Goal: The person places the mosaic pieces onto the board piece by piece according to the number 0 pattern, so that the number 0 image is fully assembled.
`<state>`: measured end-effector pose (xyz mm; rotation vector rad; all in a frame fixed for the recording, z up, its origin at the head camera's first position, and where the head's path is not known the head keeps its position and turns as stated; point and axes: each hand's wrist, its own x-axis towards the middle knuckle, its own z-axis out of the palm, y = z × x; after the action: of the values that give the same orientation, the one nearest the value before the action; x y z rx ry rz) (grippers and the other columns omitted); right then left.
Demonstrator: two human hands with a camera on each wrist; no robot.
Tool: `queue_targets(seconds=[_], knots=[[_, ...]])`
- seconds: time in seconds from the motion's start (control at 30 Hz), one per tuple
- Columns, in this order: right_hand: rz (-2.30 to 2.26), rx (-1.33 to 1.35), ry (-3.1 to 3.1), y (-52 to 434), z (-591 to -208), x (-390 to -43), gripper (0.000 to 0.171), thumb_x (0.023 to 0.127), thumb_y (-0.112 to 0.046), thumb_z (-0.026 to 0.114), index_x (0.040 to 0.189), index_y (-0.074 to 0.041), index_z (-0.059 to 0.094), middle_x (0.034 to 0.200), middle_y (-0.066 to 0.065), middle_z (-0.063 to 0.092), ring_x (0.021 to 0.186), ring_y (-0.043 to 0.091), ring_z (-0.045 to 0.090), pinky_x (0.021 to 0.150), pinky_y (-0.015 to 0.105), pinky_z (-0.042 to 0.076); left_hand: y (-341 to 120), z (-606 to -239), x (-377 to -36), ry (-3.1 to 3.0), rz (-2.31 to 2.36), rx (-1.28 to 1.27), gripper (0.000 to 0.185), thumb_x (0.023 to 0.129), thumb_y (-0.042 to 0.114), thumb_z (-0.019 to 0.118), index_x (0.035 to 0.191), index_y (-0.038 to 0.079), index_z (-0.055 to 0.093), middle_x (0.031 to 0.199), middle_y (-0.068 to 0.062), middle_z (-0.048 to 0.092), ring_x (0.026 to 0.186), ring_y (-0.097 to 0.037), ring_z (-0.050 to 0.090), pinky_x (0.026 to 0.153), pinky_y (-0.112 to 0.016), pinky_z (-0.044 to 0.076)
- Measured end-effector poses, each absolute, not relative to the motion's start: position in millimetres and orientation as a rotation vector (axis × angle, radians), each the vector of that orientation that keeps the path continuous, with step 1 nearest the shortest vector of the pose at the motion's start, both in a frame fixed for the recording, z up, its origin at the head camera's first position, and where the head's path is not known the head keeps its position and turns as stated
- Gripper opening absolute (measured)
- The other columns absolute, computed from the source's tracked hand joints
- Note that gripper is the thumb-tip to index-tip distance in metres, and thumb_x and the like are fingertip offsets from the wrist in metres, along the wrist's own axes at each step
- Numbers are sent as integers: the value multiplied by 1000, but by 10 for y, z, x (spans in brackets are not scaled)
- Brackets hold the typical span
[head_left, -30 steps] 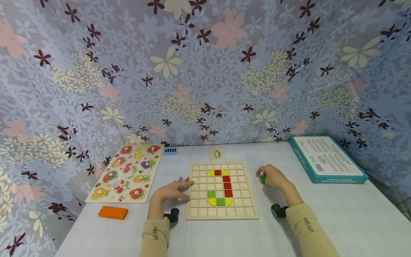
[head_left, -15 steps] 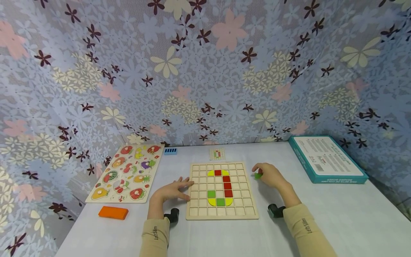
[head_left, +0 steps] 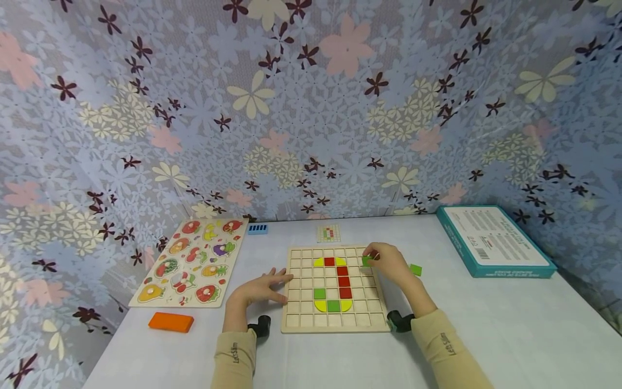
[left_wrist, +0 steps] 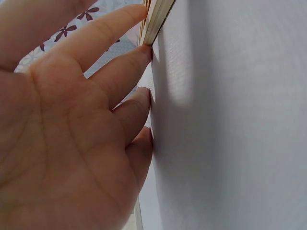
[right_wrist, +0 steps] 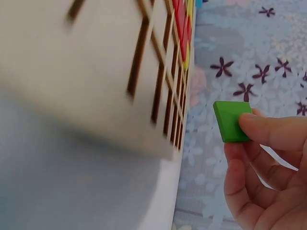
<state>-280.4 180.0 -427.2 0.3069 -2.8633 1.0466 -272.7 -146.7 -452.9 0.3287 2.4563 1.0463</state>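
The person's right hand [head_left: 389, 265] pinches a small green square wooden tile [head_left: 366, 261] between thumb and fingertips, holding it over the upper right cells of the pale wooden grid board [head_left: 335, 324]. The left hand [head_left: 259, 289] lies flat with straight fingers on the white table [head_left: 486, 335], fingertips touching the board's left edge. A second green tile [head_left: 415, 269] lies on the table just right of the board.
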Motion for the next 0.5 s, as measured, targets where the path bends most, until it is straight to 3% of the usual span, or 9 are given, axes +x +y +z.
queue_targets(seconds=[0.5], knots=[[1136, 435, -2863, 1384, -4300, -2759, 8, 80, 2, 64, 85, -5, 65, 84, 6, 62, 78, 21, 57, 64, 32, 50, -1474, -4542, -2732, 2456, 1028, 348, 68, 73, 22, 76, 135, 18, 49, 152, -4, 24, 142, -31, 4, 109, -60, 3]])
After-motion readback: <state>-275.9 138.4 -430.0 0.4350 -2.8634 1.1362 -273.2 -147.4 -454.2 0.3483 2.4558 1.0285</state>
